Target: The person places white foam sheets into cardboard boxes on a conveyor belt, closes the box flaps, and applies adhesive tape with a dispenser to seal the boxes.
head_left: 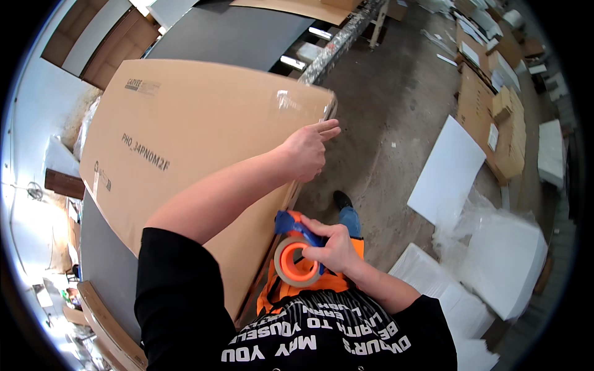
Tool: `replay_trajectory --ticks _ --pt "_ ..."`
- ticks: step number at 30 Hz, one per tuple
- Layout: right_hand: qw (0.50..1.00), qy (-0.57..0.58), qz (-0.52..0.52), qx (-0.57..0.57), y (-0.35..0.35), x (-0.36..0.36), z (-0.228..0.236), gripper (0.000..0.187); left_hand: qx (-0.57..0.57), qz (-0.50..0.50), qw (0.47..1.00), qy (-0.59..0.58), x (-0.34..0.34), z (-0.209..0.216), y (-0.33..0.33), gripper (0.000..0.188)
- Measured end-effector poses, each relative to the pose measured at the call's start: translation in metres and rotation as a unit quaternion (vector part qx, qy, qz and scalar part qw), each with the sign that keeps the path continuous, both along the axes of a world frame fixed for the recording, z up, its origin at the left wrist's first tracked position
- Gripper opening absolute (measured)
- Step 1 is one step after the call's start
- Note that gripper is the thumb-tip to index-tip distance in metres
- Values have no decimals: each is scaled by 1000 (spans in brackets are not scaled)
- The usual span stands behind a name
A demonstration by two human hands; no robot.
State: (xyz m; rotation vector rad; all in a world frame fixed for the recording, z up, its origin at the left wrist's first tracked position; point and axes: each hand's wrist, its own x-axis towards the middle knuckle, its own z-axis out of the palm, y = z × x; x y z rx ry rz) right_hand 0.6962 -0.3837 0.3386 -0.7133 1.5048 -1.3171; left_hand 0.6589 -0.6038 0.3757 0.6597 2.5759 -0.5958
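Note:
A large flat cardboard box (204,117) with dark printing lies across a dark grey work surface. Clear tape (288,102) shines near its far right corner. My left arm reaches over the box, and my left hand (306,151) is at its right edge, close to that corner. Two of its fingers stretch outward and the others are curled; it holds nothing that I can see. Close to my body, my right hand (334,247) grips a blue and orange tape dispenser (288,222) with a roll of tape on its orange hub. The dispenser is beside the box's near right edge.
The grey work surface (229,34) continues beyond the box, with a scuffed metal rail (340,49) along its right. Right of the floor lie a white sheet (447,173), foam-like white blocks in clear plastic (495,253) and stacked cardboard (479,117). Another cardboard piece (111,324) is at lower left.

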Motion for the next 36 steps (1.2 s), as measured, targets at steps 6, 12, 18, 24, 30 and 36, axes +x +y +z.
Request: replay_trajectory --ticks 6,12,18,24,30,36 --pt "1000 -13 26 -6 72 169 -3 65 -24 -32 999 -14 174 14 62 24" --pt "999 -33 -27 -2 124 299 -22 65 39 -63 996 -46 298 9 104 25" --pt "992 120 -19 20 116 364 -27 54 174 -22 984 -40 364 11 121 26" --pt "931 321 113 129 26 386 -44 62 180 -18 983 -21 377 10 118 47" --pt "991 -129 -11 -24 135 342 -108 68 192 123 972 47 416 -13 95 106" --pt "982 -144 -102 -71 113 272 -81 65 222 134 963 73 419 -9 106 119"
